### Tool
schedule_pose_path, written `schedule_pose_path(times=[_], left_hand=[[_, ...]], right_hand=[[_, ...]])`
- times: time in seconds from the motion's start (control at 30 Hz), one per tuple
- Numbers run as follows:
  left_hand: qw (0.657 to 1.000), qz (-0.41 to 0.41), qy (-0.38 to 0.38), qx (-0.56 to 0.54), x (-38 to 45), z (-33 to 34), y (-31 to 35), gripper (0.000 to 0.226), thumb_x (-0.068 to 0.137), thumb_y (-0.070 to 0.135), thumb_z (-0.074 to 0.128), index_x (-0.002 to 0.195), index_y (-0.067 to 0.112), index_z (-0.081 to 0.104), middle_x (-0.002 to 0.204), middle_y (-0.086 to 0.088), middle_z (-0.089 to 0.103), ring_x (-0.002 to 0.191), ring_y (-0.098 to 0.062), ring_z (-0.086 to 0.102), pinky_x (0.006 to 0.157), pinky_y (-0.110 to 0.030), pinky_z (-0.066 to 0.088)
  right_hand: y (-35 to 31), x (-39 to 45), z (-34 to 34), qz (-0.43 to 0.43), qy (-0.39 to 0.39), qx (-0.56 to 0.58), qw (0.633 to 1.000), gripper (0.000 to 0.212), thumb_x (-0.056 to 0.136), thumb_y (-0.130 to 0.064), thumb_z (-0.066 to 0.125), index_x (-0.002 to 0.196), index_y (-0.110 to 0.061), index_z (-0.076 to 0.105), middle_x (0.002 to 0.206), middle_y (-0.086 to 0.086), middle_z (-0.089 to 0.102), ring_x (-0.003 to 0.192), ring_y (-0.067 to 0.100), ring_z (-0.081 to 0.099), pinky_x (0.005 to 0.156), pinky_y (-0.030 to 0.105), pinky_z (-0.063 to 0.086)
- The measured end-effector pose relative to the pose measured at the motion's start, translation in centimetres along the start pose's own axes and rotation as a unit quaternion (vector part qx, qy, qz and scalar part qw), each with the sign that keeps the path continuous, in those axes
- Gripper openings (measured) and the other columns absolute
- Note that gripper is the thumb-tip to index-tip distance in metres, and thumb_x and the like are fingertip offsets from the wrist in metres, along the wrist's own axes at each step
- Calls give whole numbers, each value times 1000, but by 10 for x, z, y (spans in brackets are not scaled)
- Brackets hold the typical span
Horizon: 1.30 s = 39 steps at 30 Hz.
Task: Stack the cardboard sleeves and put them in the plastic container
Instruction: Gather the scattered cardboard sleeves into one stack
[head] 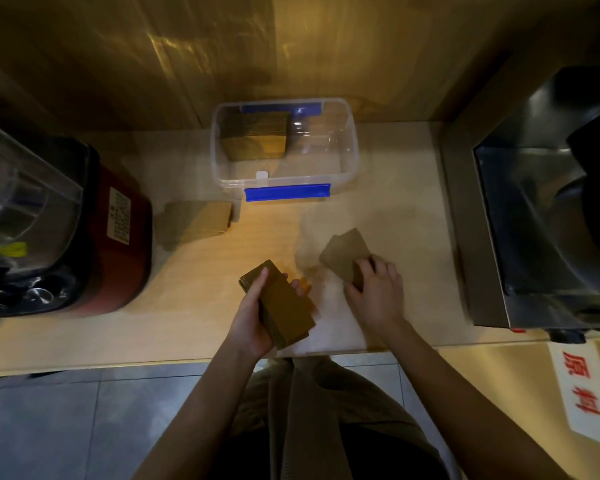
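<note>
My left hand (257, 306) grips a thick stack of brown cardboard sleeves (284, 306) just above the counter's near edge. To its right, my right hand (374, 285) rests with its fingers on a few loose sleeves (343, 254) lying flat on the counter; the picture is blurred there. A clear plastic container (347, 147) with blue clips stands at the back centre, and a block of stacked sleeves (257, 136) fills its left half. Another pile of sleeves (201, 220) lies on the counter, in front of the container's left corner.
A red blender base with a clear jar (66, 220) stands at the left. A steel machine (541, 220) fills the right side. A wooden wall rises behind the container. The light wooden counter (205, 327) ends just before my body.
</note>
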<state>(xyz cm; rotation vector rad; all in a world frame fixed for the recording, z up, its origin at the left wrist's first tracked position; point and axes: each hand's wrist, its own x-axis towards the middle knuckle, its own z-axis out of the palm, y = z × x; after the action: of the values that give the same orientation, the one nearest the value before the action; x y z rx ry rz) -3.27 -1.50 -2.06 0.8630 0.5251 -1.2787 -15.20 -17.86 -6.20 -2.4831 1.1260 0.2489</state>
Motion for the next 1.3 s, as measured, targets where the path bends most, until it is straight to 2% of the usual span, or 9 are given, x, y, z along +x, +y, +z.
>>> schedule_pose_path(times=[0.2,0.4,0.5,0.63,0.73,0.9,1.0,1.17,1.3], left_hand=[[1000,-2,-17,-10,-3,-2,-5,47,74,52,55,102,15,61,85,-7,74,78,-21,71,83,-42,51],[1000,-6,-23,-17,-6,-4,-8,56,65,55,61,104,15,62,91,-8,72,81,-22,70,88,-43,51],[999,-4,-39,-22,-7,-4,-9,65,65,58,58,114,16,59,95,-8,71,86,-22,68,89,-43,50],[997,4,-68,30,-8,-2,-8,78,59,65,61,123,20,56,112,-12,68,106,-28,62,91,-47,47],[995,17,-96,30,-7,0,-9,85,42,62,77,114,18,64,111,-11,70,104,-26,65,92,-43,49],[993,43,-105,11,-7,1,-7,72,34,56,83,93,16,74,96,-6,75,91,-19,70,77,-33,58],[991,49,-118,24,-7,3,-5,65,42,53,82,97,17,73,99,-2,74,96,-18,68,84,-34,56],[992,41,-117,18,-4,1,-2,60,52,47,78,102,15,68,96,-1,72,94,-17,67,81,-32,55],[996,57,-72,5,-4,2,2,25,77,28,50,84,15,70,82,1,70,85,-18,63,81,-34,48]], right_hand=[[1,6,-9,5,-17,-17,1000,54,73,-39,63,119,-15,49,127,15,54,115,35,44,94,41,32],[-18,-7,-36,3,-10,178,984,63,67,-42,74,120,-19,50,118,7,60,112,29,47,95,42,38],[-40,-24,-46,-4,6,263,965,62,66,-36,77,120,-22,50,104,-5,53,108,20,46,94,44,43],[-65,-44,-41,-12,-21,305,952,66,64,-43,74,120,-26,44,114,-2,55,106,18,49,91,42,47],[-80,-58,-35,-31,-13,325,945,64,61,-45,68,117,-24,46,109,-1,56,101,19,52,88,42,48],[-91,-64,-30,-69,-8,297,952,67,62,-45,65,122,-20,48,119,2,60,103,17,52,89,34,46],[-91,-63,-28,-89,-23,267,959,65,65,-51,58,122,-23,47,123,3,58,104,19,51,88,33,43],[-91,-62,-27,-128,-45,232,963,66,65,-59,40,122,-26,51,127,-2,56,109,20,45,89,32,37],[-87,-57,-35,-135,-83,248,956,54,73,-57,48,118,-29,57,123,-5,55,112,15,39,91,28,34]])
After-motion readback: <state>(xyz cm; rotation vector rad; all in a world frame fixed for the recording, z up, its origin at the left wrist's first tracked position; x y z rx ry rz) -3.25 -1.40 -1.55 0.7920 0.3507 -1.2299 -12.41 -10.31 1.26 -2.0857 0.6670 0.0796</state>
